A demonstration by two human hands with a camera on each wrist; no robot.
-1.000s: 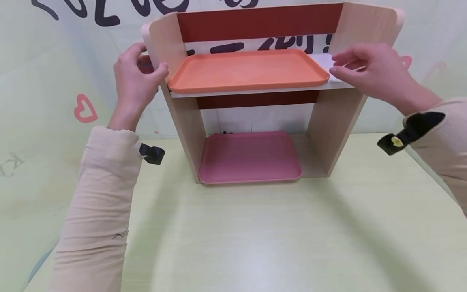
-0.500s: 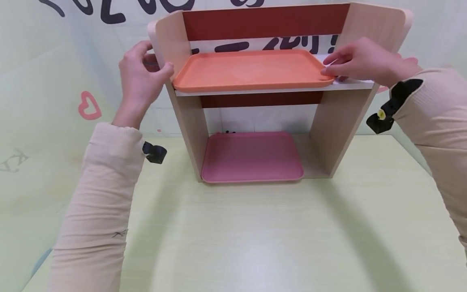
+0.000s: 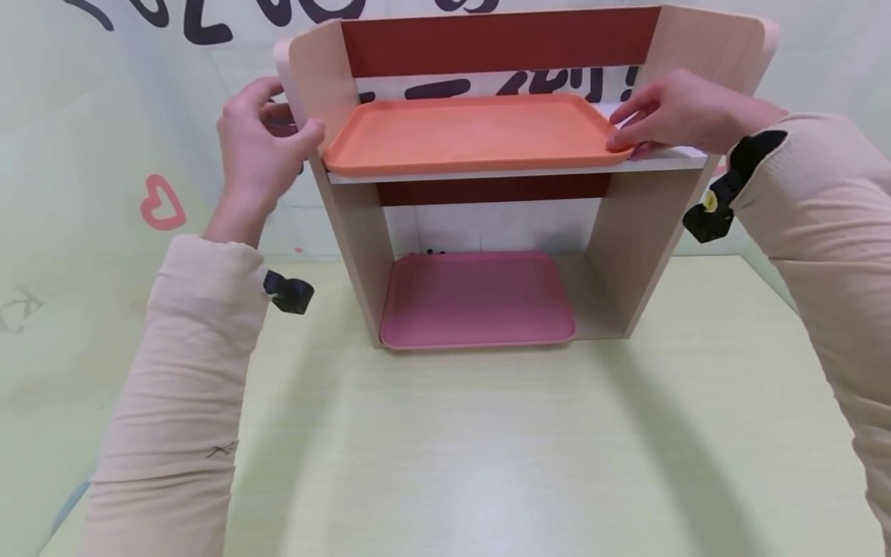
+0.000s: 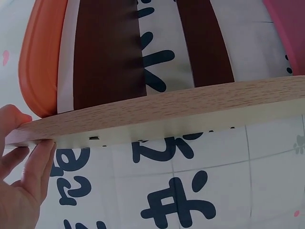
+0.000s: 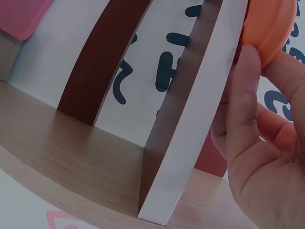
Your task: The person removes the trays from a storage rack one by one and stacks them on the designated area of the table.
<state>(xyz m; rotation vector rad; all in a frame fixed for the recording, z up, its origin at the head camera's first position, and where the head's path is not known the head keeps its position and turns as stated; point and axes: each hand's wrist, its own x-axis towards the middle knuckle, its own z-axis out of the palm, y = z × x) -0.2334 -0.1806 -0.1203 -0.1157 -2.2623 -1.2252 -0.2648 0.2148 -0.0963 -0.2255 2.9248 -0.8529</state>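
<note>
A two-tier wooden shelf (image 3: 643, 240) with dark red back rails stands upright on the table. On its upper board lies an orange tray (image 3: 473, 135), flat and close to the left side panel. My left hand (image 3: 257, 151) grips that panel's front edge, thumb at the inner side and fingers around the outside, as the left wrist view also shows. At the tray's right front corner, my right hand (image 3: 685, 112) pinches the rim between thumb and forefinger; its other fingers are bent behind. A pink tray (image 3: 480, 302) rests on the bottom board, towards the left.
The pale table (image 3: 487, 433) stretches in front of the shelf. Behind it hangs a white wall cloth (image 3: 90, 193) with dark lettering and pink hearts. A strip of white upper board (image 3: 668, 160) shows to the right of the orange tray.
My right hand has moved left from beside the orange tray onto its right rim, and now pinches it. The left hand keeps its hold on the side panel.
</note>
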